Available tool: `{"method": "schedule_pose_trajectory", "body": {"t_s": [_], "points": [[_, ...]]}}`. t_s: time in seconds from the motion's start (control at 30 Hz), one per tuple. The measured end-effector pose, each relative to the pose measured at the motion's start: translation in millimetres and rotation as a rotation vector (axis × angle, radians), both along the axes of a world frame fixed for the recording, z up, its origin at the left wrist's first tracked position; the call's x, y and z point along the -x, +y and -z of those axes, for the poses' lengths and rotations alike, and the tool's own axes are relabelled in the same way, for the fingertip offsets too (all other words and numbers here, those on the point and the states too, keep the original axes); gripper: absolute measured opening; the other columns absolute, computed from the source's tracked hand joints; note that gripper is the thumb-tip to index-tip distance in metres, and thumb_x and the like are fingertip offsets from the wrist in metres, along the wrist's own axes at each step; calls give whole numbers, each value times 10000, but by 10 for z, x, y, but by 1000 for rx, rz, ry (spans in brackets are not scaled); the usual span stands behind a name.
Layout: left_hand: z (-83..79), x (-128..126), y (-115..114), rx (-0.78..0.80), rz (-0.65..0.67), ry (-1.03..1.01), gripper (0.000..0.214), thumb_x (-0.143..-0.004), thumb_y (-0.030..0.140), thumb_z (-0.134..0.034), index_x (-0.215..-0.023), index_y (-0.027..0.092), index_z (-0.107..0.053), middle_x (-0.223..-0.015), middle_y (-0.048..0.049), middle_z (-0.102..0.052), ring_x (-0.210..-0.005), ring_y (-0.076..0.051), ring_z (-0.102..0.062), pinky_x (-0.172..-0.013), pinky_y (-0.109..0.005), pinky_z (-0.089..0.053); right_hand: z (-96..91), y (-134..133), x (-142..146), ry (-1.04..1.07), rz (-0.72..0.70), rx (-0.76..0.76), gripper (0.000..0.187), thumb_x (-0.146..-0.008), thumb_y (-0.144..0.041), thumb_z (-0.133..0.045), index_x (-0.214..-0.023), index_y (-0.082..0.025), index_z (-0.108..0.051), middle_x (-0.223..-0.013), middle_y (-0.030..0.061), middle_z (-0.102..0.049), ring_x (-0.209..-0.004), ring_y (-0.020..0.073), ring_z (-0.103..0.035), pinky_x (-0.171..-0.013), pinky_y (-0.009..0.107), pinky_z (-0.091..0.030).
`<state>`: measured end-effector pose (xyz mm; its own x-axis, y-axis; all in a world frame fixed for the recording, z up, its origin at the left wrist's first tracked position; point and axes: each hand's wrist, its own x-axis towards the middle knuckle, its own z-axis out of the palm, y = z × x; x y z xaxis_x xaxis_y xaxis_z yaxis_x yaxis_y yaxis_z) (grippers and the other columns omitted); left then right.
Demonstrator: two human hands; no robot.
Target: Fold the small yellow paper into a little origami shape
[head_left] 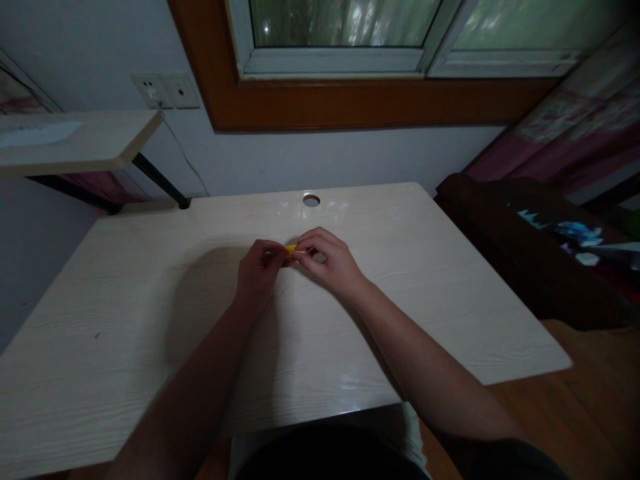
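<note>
A small yellow object (291, 249) is held between my two hands over the middle of the desk (150, 287). My left hand (261, 265) pinches its left end between thumb and fingers. On the other side, my right hand (327, 258) grips the right end, also with thumb and fingertips. Most of the object is covered by my fingers, so its kind cannot be made out. Both hands are close to the desk surface, and their shadows fall on it.
A round cable hole (311, 201) lies beyond my hands near the desk's back edge. At the left stands a raised shelf (75, 143) on black legs. Wall sockets (165, 91) with a white cable are behind it. A dark bed or couch (520, 233) flanks the right edge.
</note>
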<state>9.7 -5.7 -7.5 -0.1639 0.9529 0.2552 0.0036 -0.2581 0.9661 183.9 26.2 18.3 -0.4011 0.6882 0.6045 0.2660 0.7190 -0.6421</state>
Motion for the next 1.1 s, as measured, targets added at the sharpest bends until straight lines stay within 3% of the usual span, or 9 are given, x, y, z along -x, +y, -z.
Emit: {"method": "schedule_pose_trajectory", "body": {"t_s": [0.37,0.73,1.1], "points": [[54,9,16,-81,90,84,196,-857,342,-682,-989,201,-651,-920,-13,-686,-781,-146,-730,-756,-276,-626,-33,-22,20,30,61,15,101,-913,-257,-611,-885,-214,-699,-927,53,-670,-868,163,-629,-767,305,-521],[12,-13,-3,-34,136,-28,223,-844,363,-690,-964,180,-647,-925,-32,-695,-814,-165,-730,-817,-340,-632,-31,-17,15,42,50,13,89,-906,-203,-619,-883,-221,-703,-920,48,-673,-873,164,-633,-776,312,-519],[-15,-3,-15,2,72,58,175,-846,336,-685,-912,180,-642,-847,-12,-706,-770,-154,-733,-757,-293,-635,-4,22,2,8,17,6,60,-897,-217,-628,-872,-211,-682,-906,52,-662,-859,164,-624,-773,309,-510]]}}
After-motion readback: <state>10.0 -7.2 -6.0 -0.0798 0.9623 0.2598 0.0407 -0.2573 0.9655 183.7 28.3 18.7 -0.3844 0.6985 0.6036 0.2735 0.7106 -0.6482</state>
